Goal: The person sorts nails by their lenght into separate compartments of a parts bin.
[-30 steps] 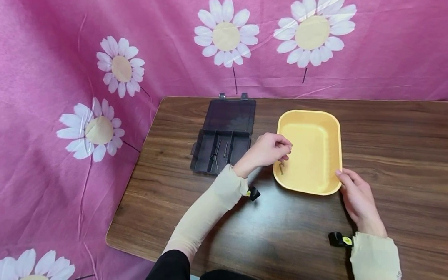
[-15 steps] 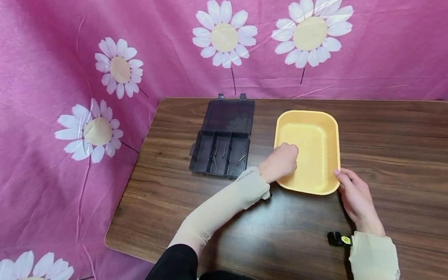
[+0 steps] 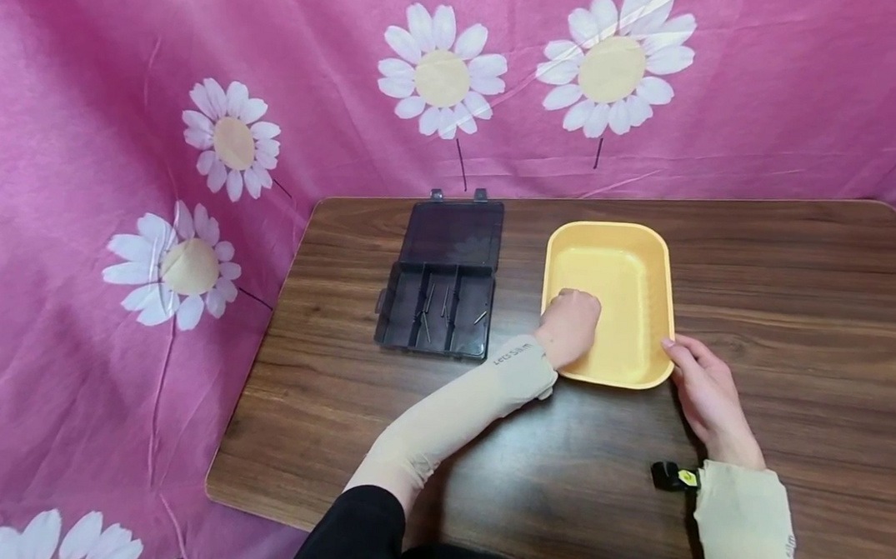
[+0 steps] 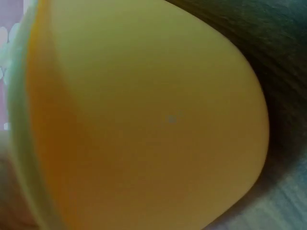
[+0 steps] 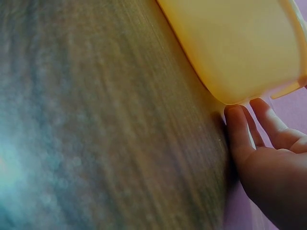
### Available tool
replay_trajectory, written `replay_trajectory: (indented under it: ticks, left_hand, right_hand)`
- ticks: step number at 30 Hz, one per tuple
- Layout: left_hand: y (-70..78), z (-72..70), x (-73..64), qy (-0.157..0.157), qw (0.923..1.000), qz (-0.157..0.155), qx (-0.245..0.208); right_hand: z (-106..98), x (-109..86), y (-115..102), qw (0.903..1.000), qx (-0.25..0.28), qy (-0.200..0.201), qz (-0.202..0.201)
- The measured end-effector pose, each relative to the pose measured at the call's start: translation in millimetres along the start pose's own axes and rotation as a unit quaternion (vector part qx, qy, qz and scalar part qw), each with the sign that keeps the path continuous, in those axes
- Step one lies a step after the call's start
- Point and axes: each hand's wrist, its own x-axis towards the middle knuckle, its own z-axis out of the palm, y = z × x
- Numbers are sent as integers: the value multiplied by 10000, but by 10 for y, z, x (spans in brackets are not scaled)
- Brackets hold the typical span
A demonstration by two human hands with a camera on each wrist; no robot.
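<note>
Dark lettering on the left pale sleeve (image 3: 481,389) reads "Lets Slim", running along the cuff by the wrist. The right pale sleeve (image 3: 745,518) also carries print on its outer side, turned too far away to read. Beside that cuff a small black fitting (image 3: 665,476) bears a yellow label (image 3: 687,478), its marks too small to make out.

The table (image 3: 793,286) has a dark brown wood-grain top with rounded corners and a thin pale border. Pink cloth (image 3: 315,57) printed with white daisies (image 3: 442,77) hangs behind its far edge and along its left edge.

The yellow tray (image 3: 626,321) sits towards the far edge, around the middle of the table's length. The left hand (image 3: 569,326) reaches down into its near left part, knuckles up; its fingers are hidden, so whether they grasp anything cannot be told. The right hand (image 3: 709,399) pinches the tray's near right corner, thumb over the rim and fingertips against the outer wall.

Nearer the table's far left corner lies a dark three-compartment box (image 3: 400,311), lid folded back towards the far edge. Several thin metal pins (image 3: 427,327) lie in the middle compartment, and a single short pin (image 3: 480,318) in the right one.
</note>
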Motion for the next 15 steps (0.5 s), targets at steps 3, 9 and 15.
replay_trajectory:
  ticks: [3,9,15]
  left_hand:
    - [-9,38,21,-75,9999,-37,-117]
    - [-35,76,48,-216,9974,-43,-679]
    - [-45,109,80,-245,9960,127,-851]
  right_hand:
    - [6,5,2,10000,-22,10,24]
    - [6,5,1,10000,-4,-7,-26]
    - [3,1,6,10000,-11,19,-26]
